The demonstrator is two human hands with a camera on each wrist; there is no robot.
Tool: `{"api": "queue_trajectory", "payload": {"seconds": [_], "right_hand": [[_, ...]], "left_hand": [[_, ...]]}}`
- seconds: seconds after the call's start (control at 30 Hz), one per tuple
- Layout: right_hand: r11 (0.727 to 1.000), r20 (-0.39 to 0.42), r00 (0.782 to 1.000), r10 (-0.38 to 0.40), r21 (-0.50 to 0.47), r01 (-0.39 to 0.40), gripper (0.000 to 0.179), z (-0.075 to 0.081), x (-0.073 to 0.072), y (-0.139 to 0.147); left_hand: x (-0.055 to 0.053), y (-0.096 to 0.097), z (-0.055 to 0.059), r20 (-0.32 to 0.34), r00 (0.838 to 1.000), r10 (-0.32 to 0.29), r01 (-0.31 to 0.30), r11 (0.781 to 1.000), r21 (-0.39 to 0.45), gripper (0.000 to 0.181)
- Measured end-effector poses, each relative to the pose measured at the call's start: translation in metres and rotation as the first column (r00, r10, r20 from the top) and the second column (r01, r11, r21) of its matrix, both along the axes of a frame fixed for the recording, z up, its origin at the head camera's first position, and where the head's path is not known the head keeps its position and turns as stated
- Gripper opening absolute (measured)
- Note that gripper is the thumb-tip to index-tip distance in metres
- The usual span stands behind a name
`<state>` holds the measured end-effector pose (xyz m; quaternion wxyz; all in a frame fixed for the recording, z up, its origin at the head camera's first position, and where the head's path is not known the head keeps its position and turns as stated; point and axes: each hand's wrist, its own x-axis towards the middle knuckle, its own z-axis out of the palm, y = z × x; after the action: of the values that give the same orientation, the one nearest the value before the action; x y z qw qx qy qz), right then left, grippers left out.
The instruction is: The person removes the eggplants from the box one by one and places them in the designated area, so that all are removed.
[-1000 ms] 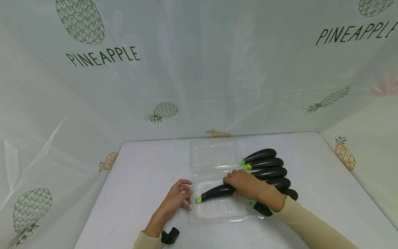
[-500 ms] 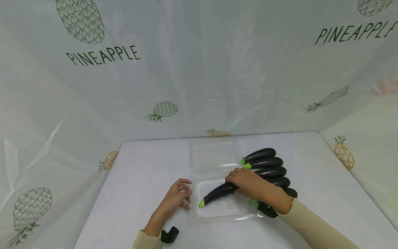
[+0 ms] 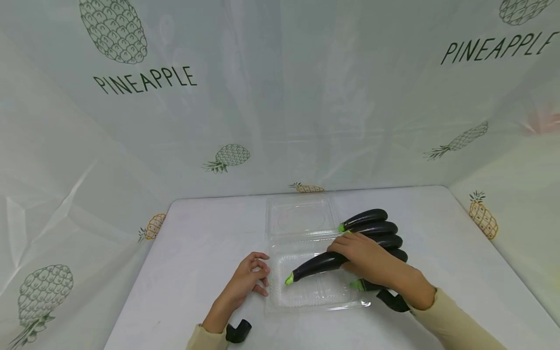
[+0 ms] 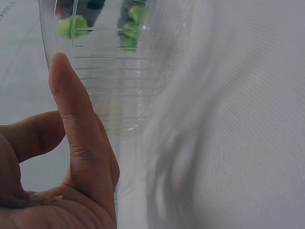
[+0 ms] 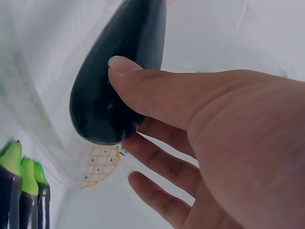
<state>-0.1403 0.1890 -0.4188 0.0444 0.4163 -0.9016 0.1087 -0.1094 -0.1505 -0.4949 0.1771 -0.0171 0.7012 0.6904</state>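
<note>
My right hand (image 3: pixel 369 260) grips a dark purple eggplant (image 3: pixel 317 265) near its thick end, above the clear plastic container (image 3: pixel 280 305). Its green stem tip points left and down. In the right wrist view, the thumb lies across the rounded end of the eggplant (image 5: pixel 102 105), with fingers behind it. My left hand (image 3: pixel 247 279) stays at the container's left edge with loosely bent fingers. The left wrist view shows the forefinger tip against or very near the container wall (image 4: pixel 119 71); contact is hard to tell.
Several more eggplants (image 3: pixel 365 219) lie side by side on the white table right of the container, stems leftward, partly hidden by my right arm. The container's lid (image 3: pixel 302 217) lies folded back behind it. A pineapple-print sheet (image 3: pixel 280 121) hangs behind the table.
My right hand has moved to the right, carrying the eggplant with it; the stem tip has shifted right too. The left hand has stayed in place.
</note>
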Motion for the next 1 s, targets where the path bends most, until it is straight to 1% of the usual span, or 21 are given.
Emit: {"api": "queue_trajectory", "payload": {"seconds": [0.3, 0.47, 0.53, 0.73, 0.9, 1.0], "right_hand": [[0.999, -0.017, 0.999, -0.035, -0.040, 0.034, 0.047, 0.008, 0.009, 0.016], [0.998, -0.085, 0.996, -0.033, -0.062, 0.028, 0.050, 0.009, 0.013, 0.028], [0.997, -0.109, 0.993, -0.035, -0.068, 0.027, 0.052, 0.008, 0.015, 0.032], [0.996, -0.122, 0.990, -0.072, -0.069, 0.064, 0.055, 0.006, 0.021, 0.046], [0.994, -0.163, 0.983, -0.083, -0.085, 0.070, 0.056, 0.002, 0.025, 0.057], [0.993, -0.159, 0.983, -0.094, -0.085, 0.081, 0.056, 0.000, 0.027, 0.062]], "left_hand": [[0.000, 0.001, 0.000, 0.007, 1.000, 0.008, -0.008, 1.000, 0.001, 0.040], [0.000, 0.001, 0.001, 0.010, 1.000, 0.009, -0.009, 1.000, 0.004, 0.040], [0.000, 0.000, 0.002, 0.010, 1.000, 0.006, -0.006, 1.000, 0.008, 0.040], [0.000, 0.000, 0.001, 0.007, 1.000, 0.000, 0.000, 1.000, 0.016, 0.040], [0.000, 0.000, 0.000, 0.006, 1.000, 0.000, 0.000, 1.000, 0.010, 0.040], [0.000, 0.000, 0.000, 0.007, 1.000, 0.002, -0.002, 1.000, 0.008, 0.040]]}}
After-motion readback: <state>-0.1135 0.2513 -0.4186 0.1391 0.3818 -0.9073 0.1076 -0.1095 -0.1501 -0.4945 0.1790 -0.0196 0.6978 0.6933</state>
